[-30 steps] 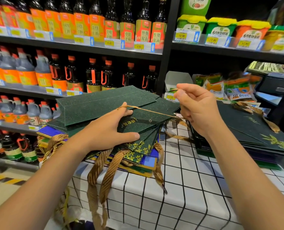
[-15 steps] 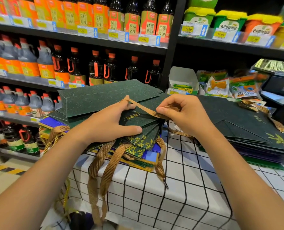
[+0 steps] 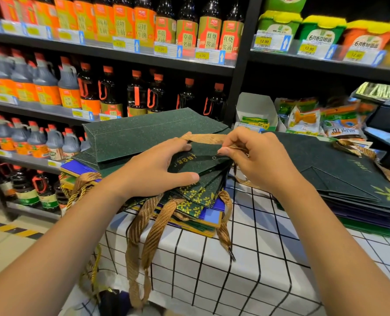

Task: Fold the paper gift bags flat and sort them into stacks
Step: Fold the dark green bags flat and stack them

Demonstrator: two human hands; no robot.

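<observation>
A fanned stack of flat dark green gift bags [image 3: 143,135] with gold flower prints lies on the table's left part, over blue and gold ones. My left hand [image 3: 153,169] rests on the top bag, thumb along its near edge, with a gold ribbon handle [image 3: 203,138] looped over the forefinger. My right hand [image 3: 255,160] pinches the same ribbon's other end beside the bag's eyelet [image 3: 214,158]. A second stack of flat green bags [image 3: 340,169] lies to the right.
The table has a white cloth with a black grid [image 3: 246,258]. Gold ribbon handles [image 3: 153,233] hang over its front edge. Shelves of soy sauce bottles [image 3: 107,92] and snack packs [image 3: 303,117] stand close behind. A floor with a yellow-black stripe [image 3: 9,228] lies to the left.
My right hand has come down from a raised pull and now pinches the ribbon at the bag's eyelet. The ribbon has gone slack. My left hand stays on the stack.
</observation>
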